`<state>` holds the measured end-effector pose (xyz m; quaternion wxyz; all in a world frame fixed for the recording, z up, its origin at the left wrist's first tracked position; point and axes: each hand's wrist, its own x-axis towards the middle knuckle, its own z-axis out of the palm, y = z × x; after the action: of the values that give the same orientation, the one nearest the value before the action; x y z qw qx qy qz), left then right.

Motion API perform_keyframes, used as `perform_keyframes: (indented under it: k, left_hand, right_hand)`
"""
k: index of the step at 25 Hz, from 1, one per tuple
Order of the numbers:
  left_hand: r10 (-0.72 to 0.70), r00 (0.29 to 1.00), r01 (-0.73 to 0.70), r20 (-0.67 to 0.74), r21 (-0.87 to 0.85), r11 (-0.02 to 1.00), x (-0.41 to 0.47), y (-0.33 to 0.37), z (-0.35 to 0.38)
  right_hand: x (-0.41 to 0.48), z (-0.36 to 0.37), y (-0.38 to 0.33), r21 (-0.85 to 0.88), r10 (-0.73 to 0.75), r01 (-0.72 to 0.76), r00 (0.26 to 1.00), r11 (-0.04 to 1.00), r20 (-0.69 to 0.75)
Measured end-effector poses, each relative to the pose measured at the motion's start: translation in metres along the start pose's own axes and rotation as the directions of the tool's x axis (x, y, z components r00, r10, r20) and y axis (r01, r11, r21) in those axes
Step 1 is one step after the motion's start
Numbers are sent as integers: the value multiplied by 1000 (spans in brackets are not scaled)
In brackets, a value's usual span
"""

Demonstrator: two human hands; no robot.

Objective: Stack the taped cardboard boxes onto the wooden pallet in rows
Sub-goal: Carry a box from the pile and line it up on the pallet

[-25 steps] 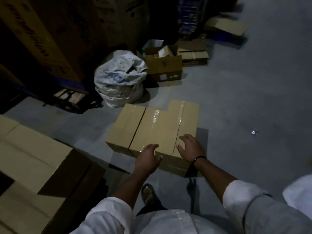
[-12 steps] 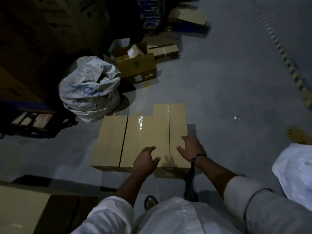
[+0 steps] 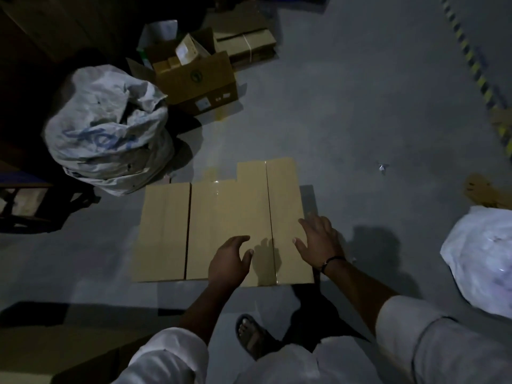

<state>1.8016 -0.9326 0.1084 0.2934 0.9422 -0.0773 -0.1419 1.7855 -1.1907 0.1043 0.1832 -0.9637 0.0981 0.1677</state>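
Head's swung over the boxes [image 3: 221,223], now seen top-down; L hand [image 3: 231,261] & R hand [image 3: 318,242] sit slightly further on.

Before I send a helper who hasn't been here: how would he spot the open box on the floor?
Find the big crumpled white sack with blue writing. Just right of it, farther from the person, stands the open box. Unlike the taped boxes nearby, its flaps stand open, with small cartons inside.
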Motion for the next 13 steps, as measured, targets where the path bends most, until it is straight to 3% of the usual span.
perform_keyframes:
  k: [8, 13]
  left_hand:
    - [-87, 996, 87, -2, -18, 996, 121, -1, 68]
    - [-159, 985, 150, 70, 111, 982, 175, -29, 100]
  right_hand:
    - [110, 37, 37, 38, -29, 25, 993, 999, 118]
    - [168, 72, 47, 64, -30, 20, 986, 998, 163]
